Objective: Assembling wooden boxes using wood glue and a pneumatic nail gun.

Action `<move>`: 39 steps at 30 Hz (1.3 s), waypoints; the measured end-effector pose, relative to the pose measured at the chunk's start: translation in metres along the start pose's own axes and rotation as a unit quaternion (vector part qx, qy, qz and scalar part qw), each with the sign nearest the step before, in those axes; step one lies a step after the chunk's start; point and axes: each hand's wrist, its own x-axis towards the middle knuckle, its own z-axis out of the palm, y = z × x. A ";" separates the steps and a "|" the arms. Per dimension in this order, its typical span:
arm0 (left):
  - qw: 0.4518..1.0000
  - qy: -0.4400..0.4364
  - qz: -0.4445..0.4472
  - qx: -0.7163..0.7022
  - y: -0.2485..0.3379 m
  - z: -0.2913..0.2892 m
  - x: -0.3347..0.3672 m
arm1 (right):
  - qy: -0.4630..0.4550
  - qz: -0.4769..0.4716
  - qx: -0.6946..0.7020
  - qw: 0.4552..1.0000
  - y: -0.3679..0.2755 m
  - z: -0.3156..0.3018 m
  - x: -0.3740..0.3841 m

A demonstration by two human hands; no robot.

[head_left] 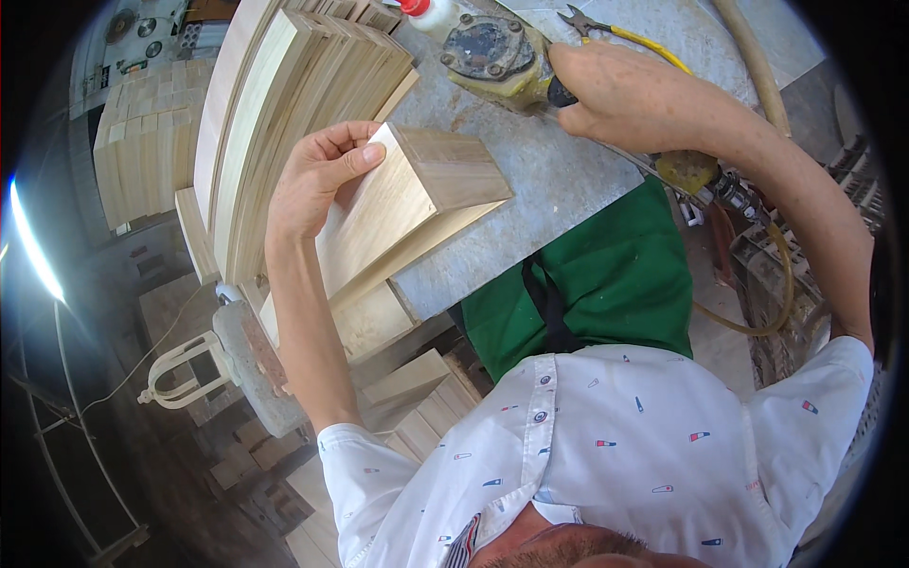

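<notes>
Head view, and at the heart of it sits the wooden piece (383,204), pale panels meeting at a corner, on the near left part of the grey worktable (568,180). The left hand (327,175) has it by the upper left corner: thumb flat on the pale face, fingers bent over the edge behind, a clear pinch on the wood.

Across to the right hand (611,99), and it's wrapped around the handle of the yellow tool (511,80); the fingertips are hidden. The tool's dark, bolted head is just beyond the wood, apart from it, and whether it bears on the tabletop, I can't tell. From its other end, a hose (786,275) curves down on the right.

Beyond the tool, pliers (592,26) with yellow handles and a bottle (434,17) with a red cap. Over on the left, a tall row of boards (322,95) stands close to the left hand, with more stacked wood (151,142) behind. Closer to the body, green cloth (606,275) below a white patterned shirt (615,426), and far left, a bright lamp (36,241).
</notes>
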 end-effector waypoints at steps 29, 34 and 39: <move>0.996 -0.019 0.062 0.053 -0.015 -0.004 0.009 | 0.027 0.091 0.067 0.993 -0.017 -0.022 0.009; 0.985 0.020 0.099 0.137 -0.016 -0.003 0.006 | 0.055 0.031 0.074 0.995 -0.082 -0.092 0.000; 0.979 0.064 0.111 0.157 -0.025 -0.002 0.011 | -0.041 0.152 -0.025 0.987 -0.174 -0.141 0.016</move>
